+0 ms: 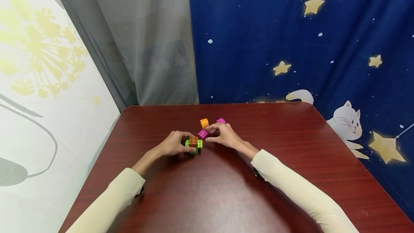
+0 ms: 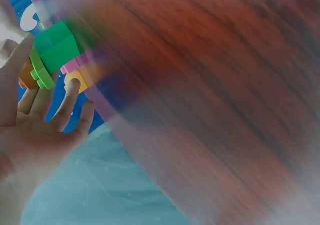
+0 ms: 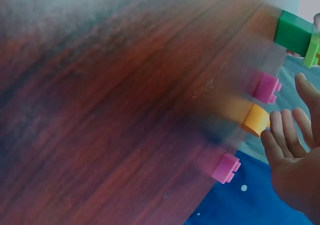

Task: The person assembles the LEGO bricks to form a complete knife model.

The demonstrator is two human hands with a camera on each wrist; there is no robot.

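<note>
My left hand grips a small stack of toy building bricks between thumb and fingers. On top of the stack sits an orange-brown brick, over a wider lime green brick; a darker green block forms the base. To the right, my right hand hovers palm down with fingers extended, holding nothing. Its fingertips are close to a magenta brick and an orange curved brick. Just beyond that hand lies another magenta brick, partly hidden by it in the head view.
The bricks stand on a dark red wooden table with a rounded far edge. Behind it hang a grey curtain and a blue starry curtain. A white patterned panel runs along the left side.
</note>
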